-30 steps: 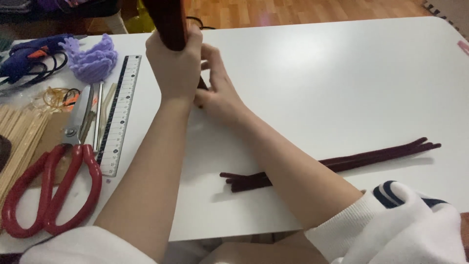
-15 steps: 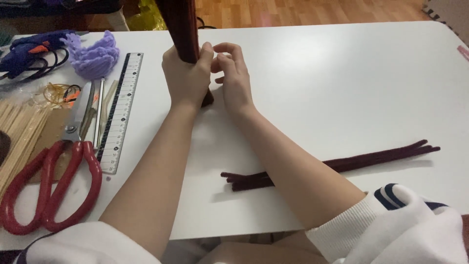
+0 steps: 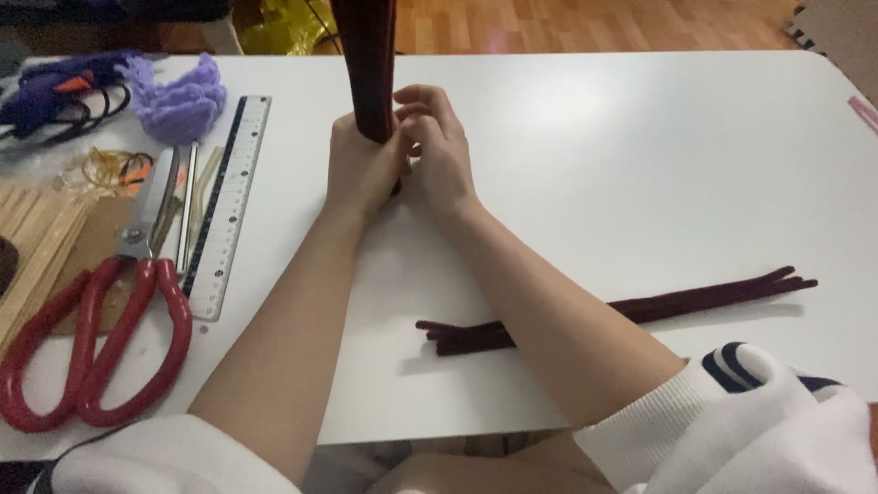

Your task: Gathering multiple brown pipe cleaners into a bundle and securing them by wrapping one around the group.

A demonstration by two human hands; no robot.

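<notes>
My left hand (image 3: 361, 169) is closed around the upright bundle of dark red pipe cleaners (image 3: 369, 64) near the far edge of the worktop (image 3: 622, 155); my right hand (image 3: 437, 146) pinches its base. I think the bundle could slip and spread if my grip loosens. The scissors (image 3: 101, 338) and ruler (image 3: 227, 201) crowd the left edge; more room is to the right.

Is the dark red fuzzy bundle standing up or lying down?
Standing up: the bundle rises straight from both hands, left hand and right hand.
</notes>
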